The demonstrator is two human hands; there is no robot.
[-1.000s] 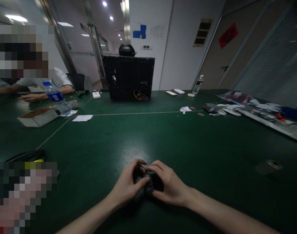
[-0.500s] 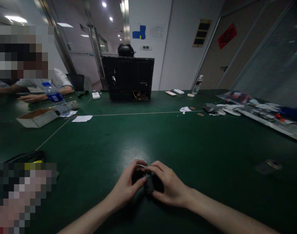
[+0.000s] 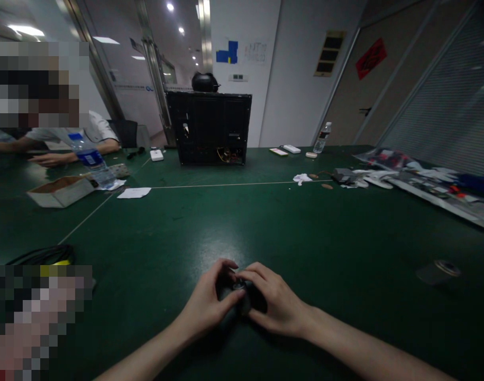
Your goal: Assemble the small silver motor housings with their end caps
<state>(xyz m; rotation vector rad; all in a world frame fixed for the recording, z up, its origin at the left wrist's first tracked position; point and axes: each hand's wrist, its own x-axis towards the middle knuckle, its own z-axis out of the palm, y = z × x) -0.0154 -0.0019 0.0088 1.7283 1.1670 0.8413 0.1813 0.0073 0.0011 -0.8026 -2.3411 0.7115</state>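
Note:
A small dark object with a shiny top is between my hands just above or on the green table; its kind is hard to make out. My left hand is curled at its left side, with the thumb laid across the upper part. My right hand wraps it from the right, thumb low and fingers over the far side. My fingers hide much of the object. Off to the right lies a dark grey cylinder with a metallic end, apart from both hands.
On the green table stand a black panel-like device, a water bottle and an open box. Coiled black cable lies at left. A cluttered tray is at right. Another person's hand rests at far left.
My left thumb has slid slightly right and across the small dark object, covering more of it. My right hand stays nearly in place.

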